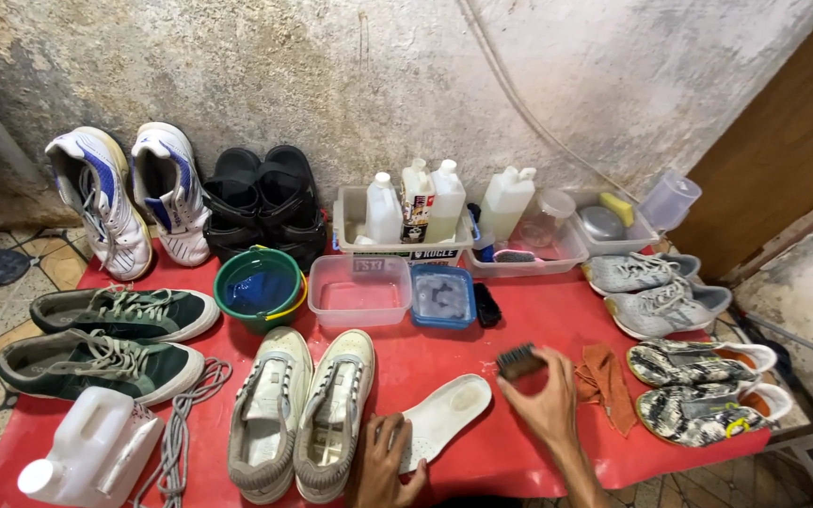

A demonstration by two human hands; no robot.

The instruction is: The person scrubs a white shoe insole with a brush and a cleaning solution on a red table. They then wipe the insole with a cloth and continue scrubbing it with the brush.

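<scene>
On the red plastic sheet [538, 320], the left hand [386, 463] presses its curled fingers onto the heel end of a white foam insole [444, 419], hiding that end. The right hand [546, 400] pinches a small dark-bristled brush [519, 360] just above the insole's toe; its handle is hidden by the fingers. A pair of laceless beige canvas sneakers [301, 414] lies beside the insole, the heels partly cut off by the frame edge.

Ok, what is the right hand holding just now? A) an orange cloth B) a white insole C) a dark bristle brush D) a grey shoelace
C: the right hand grips a dark bristle brush above the red table, while the white insole lies flat under the left hand and the orange cloth sits apart beside it.
</scene>
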